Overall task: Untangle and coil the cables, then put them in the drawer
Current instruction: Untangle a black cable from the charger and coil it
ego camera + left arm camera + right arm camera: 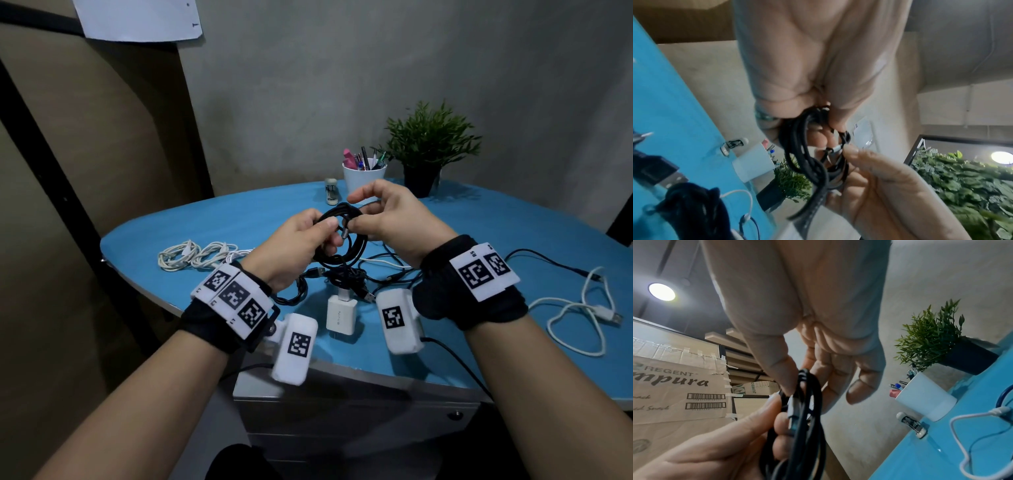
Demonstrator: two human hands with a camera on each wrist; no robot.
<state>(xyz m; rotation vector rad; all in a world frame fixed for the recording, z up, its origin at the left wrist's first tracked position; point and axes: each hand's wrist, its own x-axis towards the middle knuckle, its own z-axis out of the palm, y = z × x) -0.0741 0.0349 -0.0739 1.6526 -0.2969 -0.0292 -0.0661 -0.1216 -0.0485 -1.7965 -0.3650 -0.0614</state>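
Small office corner: blue desk, pen cup, stapler, drawer unit.

Dim, even room light in the head view, with strong wide-angle bending at the edges. A round ceiling lamp glares in both wrist views. There the near palms are soft and blurred, and the plant wall smears toward the corner

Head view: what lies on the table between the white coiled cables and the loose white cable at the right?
In the head view: a tangle of black cables and a white charger.
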